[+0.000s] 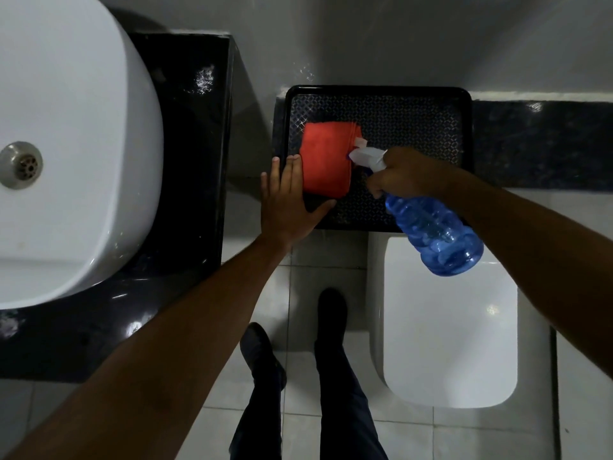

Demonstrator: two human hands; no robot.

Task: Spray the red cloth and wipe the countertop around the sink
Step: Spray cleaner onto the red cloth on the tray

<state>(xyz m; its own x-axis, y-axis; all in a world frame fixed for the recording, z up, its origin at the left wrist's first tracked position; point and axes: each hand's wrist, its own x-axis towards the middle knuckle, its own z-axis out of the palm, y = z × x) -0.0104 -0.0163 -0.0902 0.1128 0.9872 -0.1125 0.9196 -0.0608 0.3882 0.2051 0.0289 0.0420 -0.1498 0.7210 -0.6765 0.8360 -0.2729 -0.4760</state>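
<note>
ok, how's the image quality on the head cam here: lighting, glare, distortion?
Head view: dim overall, arms underexposed; specular glare spots on the black countertop and toilet lid; wide-angle bending curves the sink and the edges; red cloth and spray bottle stay reasonably sharp.

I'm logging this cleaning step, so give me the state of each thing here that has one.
red cloth: folded, lying in the tray
tray: flat on the ledge
spray bottle: held tilted, nozzle at the cloth
right hand: gripping the bottle
left hand: open, flat by the cloth
toilet lid: closed
</note>
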